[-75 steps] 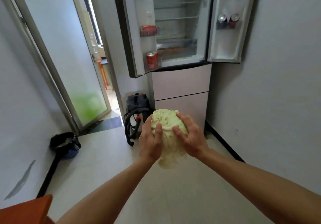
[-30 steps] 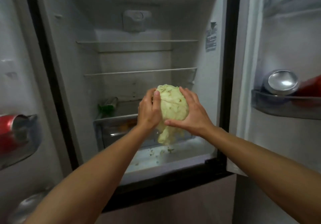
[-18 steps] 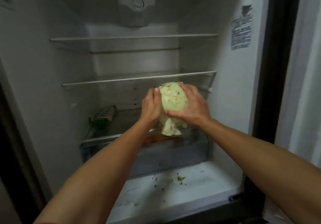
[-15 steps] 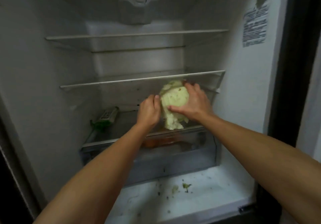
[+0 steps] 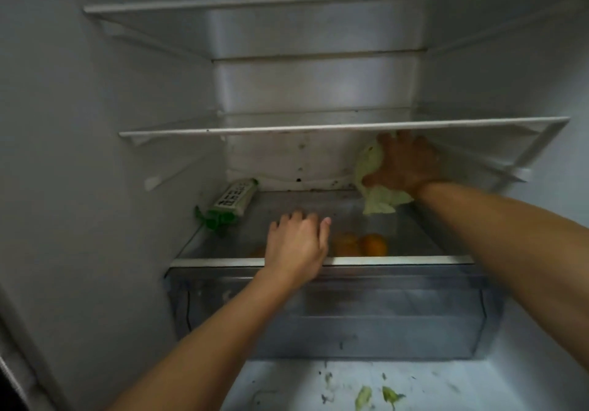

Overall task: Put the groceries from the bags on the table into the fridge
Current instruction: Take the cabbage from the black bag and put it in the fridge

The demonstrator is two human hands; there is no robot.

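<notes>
The right hand (image 5: pixel 404 165) grasps the cabbage (image 5: pixel 371 168) alone: the fingers are spread and curved over its top and the thumb presses on its lower side. The cabbage is deep in the fridge, just under the rim of the glass shelf (image 5: pixel 287 129) that runs above both hands, and its loose lower leaf hangs to the glass cover (image 5: pixel 414 232) below the right wrist. I cannot tell if the head already rests on this cover.

The left hand (image 5: pixel 296 245) holds nothing. Its fingers are loosely bent over the front edge of the cover, well apart from the cabbage.

To finish this step well, I think the right hand should lower the head until it sits firmly, then release the fingers slowly and come out low, so that the knuckles do not hit the shelf above. The outer leaves look loose, so a quick pull may tear more of them; some scraps (image 5: pixel 363 398) already lie on the fridge floor, below the left forearm.

Left of the left hand lies a green packet (image 5: pixel 234 200); between the two hands, under the cover, oranges (image 5: pixel 373 245) are visible.

Half a second ago both hands held the cabbage nearer to the front. Now the left hand has let go, and the right one has carried it deeper and to the right.
</notes>
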